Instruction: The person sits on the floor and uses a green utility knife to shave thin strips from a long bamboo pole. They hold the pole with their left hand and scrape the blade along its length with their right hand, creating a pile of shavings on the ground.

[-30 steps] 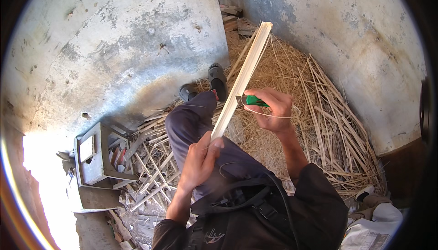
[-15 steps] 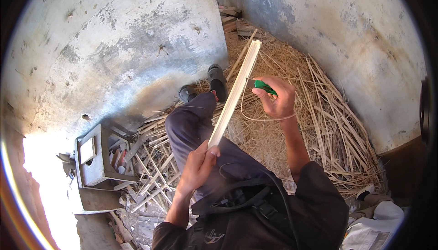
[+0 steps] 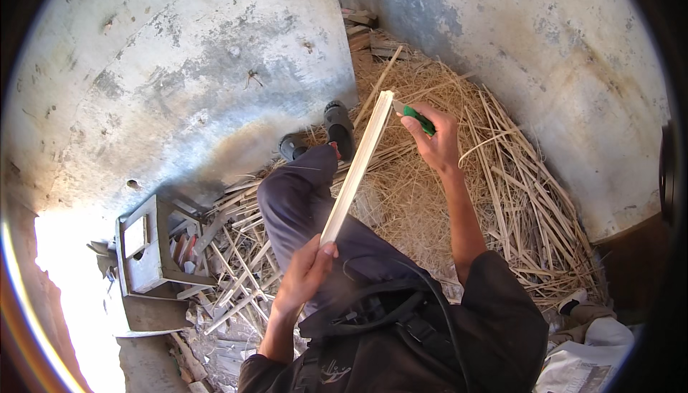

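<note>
My left hand (image 3: 307,271) is closed round the lower end of a long, pale, split wooden stick (image 3: 358,167), which slants up and away over my bent leg. In my right hand (image 3: 438,142) is a green-handled knife (image 3: 420,119). Its short blade lies close to the right edge of the stick, just below the far end; I cannot tell whether it touches. A thin curled shaving (image 3: 481,146) shows just right of my right wrist.
Straw-like shavings (image 3: 430,207) cover the floor, with a heap of long thin sticks (image 3: 534,214) along the right wall. A wooden stool-like frame (image 3: 154,250) lies at left. White cloth (image 3: 591,357) is at lower right. Worn walls (image 3: 236,56) stand ahead.
The stick has dropped toward me and slightly left. My right hand has moved up the stick with the knife, to near its far end. The curled shaving now lies away from the blade.
</note>
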The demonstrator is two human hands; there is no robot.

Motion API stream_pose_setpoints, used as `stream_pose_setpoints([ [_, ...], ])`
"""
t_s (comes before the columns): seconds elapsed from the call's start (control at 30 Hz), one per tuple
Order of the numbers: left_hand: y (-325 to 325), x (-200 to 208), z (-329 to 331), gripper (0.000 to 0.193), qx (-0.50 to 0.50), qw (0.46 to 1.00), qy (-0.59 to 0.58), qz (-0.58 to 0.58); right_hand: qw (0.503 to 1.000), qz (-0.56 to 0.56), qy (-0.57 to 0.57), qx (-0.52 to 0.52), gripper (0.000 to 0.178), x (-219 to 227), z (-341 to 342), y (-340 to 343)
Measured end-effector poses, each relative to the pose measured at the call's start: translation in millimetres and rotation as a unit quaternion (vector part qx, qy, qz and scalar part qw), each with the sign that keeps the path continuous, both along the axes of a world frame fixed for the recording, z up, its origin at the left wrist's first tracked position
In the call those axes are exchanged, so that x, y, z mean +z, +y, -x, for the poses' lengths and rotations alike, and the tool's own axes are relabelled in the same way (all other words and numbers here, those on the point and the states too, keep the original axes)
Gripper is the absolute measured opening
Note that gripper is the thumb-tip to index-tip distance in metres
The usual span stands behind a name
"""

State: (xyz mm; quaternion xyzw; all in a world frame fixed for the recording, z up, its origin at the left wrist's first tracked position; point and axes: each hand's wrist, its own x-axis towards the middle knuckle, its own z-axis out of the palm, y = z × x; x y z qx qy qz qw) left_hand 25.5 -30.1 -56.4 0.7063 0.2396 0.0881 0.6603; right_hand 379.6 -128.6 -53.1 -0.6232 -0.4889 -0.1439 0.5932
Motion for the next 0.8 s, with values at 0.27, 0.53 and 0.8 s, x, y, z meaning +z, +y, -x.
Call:
stream_pose_setpoints([
  [0.27,2,-1,-5,0.030,0.008,0.999,-0.005,-0.053,0.884,0.015,0.349,0.309,0.036,-26,20,-1],
  [0.53,8,2,-6,0.031,0.036,0.998,0.010,-0.049,0.977,-0.014,0.153,0.148,0.017,-8,45,-8],
  [0.8,9,-16,-8,0.032,0.021,0.991,-0.032,-0.125,0.979,-0.153,0.128,0.041,0.035,25,42,2],
])
